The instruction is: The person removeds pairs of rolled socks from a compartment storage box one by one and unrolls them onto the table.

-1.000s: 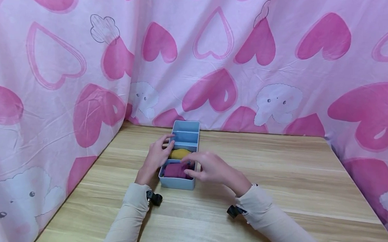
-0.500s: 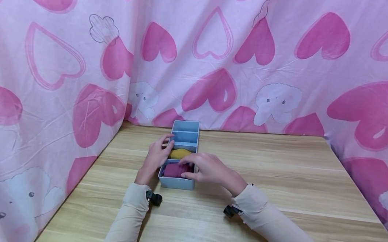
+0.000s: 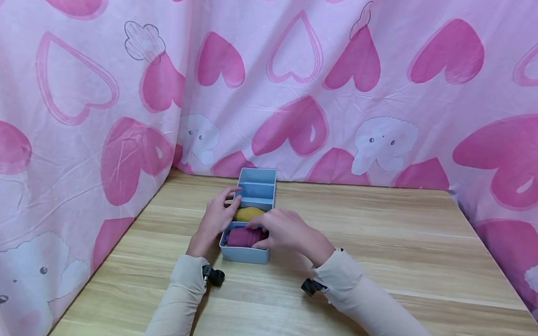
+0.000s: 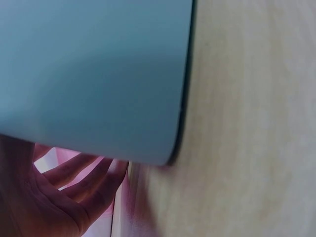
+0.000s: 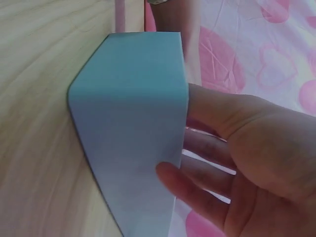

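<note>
A long grey-blue divided box (image 3: 244, 255) stands on the table. In its front compartment lies a rolled maroon cloth (image 3: 239, 237), with darker purple fabric showing at its edges. A mustard-yellow cloth (image 3: 248, 213) fills the compartment behind. My left hand (image 3: 213, 216) rests against the box's left side, fingertips at the rim; its extended fingers (image 4: 106, 190) show past the box in the left wrist view. My right hand (image 3: 286, 230) reaches over the right rim, thumb and forefinger around the maroon roll's right end. In the right wrist view, the other fingers (image 5: 192, 190) stay outside the box wall, thumb tip hidden.
Two rear compartments (image 3: 257, 190) of the box show bare blue inner walls. The wooden table (image 3: 392, 248) extends widely to the right and front. A pink heart-print curtain (image 3: 255, 87) hangs behind and along both sides, close to the box's far end.
My right hand has shifted slightly left, its thumb and forefinger moving further over the maroon cloth. My left hand and the box stay in place.
</note>
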Demonstrator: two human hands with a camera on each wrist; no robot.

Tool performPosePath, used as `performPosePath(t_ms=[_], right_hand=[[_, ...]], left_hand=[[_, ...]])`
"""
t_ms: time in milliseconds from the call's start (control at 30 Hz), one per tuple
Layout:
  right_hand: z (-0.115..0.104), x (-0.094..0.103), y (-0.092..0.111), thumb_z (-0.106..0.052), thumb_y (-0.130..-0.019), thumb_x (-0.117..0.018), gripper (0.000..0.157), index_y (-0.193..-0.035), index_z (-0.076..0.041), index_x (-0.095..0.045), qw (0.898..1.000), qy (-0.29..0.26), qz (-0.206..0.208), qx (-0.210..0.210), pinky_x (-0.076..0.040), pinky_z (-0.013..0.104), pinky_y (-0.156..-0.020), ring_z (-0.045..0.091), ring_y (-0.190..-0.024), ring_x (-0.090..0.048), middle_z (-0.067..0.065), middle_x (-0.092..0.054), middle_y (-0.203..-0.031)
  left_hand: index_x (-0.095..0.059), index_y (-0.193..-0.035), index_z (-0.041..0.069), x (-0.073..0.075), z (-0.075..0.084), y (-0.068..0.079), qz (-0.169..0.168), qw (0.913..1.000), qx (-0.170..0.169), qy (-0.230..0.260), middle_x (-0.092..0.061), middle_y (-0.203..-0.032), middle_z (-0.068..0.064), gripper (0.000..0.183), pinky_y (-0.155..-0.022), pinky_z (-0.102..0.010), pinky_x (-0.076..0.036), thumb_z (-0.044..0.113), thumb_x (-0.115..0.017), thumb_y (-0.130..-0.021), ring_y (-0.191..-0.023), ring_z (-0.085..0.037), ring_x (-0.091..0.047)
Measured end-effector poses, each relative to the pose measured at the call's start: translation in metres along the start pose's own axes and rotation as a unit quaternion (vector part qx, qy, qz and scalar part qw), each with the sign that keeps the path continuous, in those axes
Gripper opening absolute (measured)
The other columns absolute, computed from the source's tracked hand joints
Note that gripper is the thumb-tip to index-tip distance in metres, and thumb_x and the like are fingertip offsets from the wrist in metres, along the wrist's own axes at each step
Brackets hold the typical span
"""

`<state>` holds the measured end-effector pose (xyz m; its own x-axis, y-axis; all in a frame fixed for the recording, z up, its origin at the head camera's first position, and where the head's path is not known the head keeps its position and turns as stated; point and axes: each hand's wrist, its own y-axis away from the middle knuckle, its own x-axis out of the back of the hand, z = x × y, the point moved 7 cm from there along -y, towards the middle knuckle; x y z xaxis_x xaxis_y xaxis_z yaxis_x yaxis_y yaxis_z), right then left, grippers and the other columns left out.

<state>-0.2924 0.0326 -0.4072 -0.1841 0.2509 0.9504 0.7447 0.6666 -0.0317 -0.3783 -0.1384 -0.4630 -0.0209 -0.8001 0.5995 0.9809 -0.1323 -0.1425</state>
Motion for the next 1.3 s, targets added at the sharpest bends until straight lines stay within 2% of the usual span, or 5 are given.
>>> performPosePath(t_ms=[200, 400, 667, 1000, 1300], right_hand=[[-0.002, -0.002, -0.007, -0.038, -0.091, -0.089, 0.049, -0.137, -0.029, -0.076, 0.999, -0.007, -0.044, -0.016, -0.056, 0.030, -0.081, 0.009, -0.094, -0.064, -0.011, -0.076, -0.113], [-0.002, -0.002, -0.010, -0.032, -0.090, -0.091, 0.053, -0.140, -0.029, -0.074, 0.997, -0.014, -0.067, -0.034, -0.059, 0.035, -0.093, 0.011, -0.103, -0.065, -0.010, -0.076, -0.123], [-0.008, -0.001, -0.017, -0.025, -0.091, -0.090, 0.047, -0.136, -0.029, -0.077, 0.995, 0.018, -0.095, -0.036, -0.060, 0.038, -0.094, 0.015, -0.105, -0.066, -0.008, -0.078, -0.122], [-0.010, -0.004, -0.022, -0.023, -0.093, -0.088, 0.026, -0.118, -0.028, -0.083, 0.996, 0.044, -0.073, -0.010, -0.057, 0.035, -0.079, 0.015, -0.090, -0.065, -0.010, -0.078, -0.104], [-0.009, -0.006, -0.018, -0.025, -0.093, -0.087, 0.028, -0.120, -0.025, -0.082, 0.997, 0.040, -0.069, 0.000, -0.056, 0.034, -0.078, 0.015, -0.091, -0.065, -0.009, -0.077, -0.105]], left_hand=[[-0.059, -0.153, 0.025, -0.001, -0.002, -0.001, 0.002, 1.0000, 0.000, -0.001, -0.065, -0.151, -0.018, 0.041, -0.110, -0.059, -0.056, 0.037, -0.057, -0.113, -0.133, -0.042, -0.068], [-0.059, -0.153, 0.025, -0.001, -0.003, -0.002, -0.001, 1.0000, -0.001, -0.001, -0.063, -0.153, -0.018, 0.043, -0.110, -0.059, -0.056, 0.041, -0.055, -0.113, -0.134, -0.042, -0.067], [-0.060, -0.152, 0.024, 0.000, -0.002, -0.002, 0.004, 0.9999, -0.010, 0.001, -0.063, -0.152, -0.020, 0.041, -0.109, -0.059, -0.056, 0.037, -0.056, -0.113, -0.133, -0.042, -0.068], [-0.059, -0.152, 0.023, 0.000, -0.001, -0.002, 0.005, 0.9999, -0.010, 0.000, -0.064, -0.152, -0.019, 0.042, -0.109, -0.059, -0.056, 0.037, -0.057, -0.113, -0.132, -0.042, -0.069], [-0.059, -0.152, 0.024, -0.001, -0.003, -0.003, 0.001, 1.0000, -0.008, 0.005, -0.063, -0.153, -0.019, 0.042, -0.108, -0.058, -0.057, 0.039, -0.056, -0.113, -0.132, -0.042, -0.069]])
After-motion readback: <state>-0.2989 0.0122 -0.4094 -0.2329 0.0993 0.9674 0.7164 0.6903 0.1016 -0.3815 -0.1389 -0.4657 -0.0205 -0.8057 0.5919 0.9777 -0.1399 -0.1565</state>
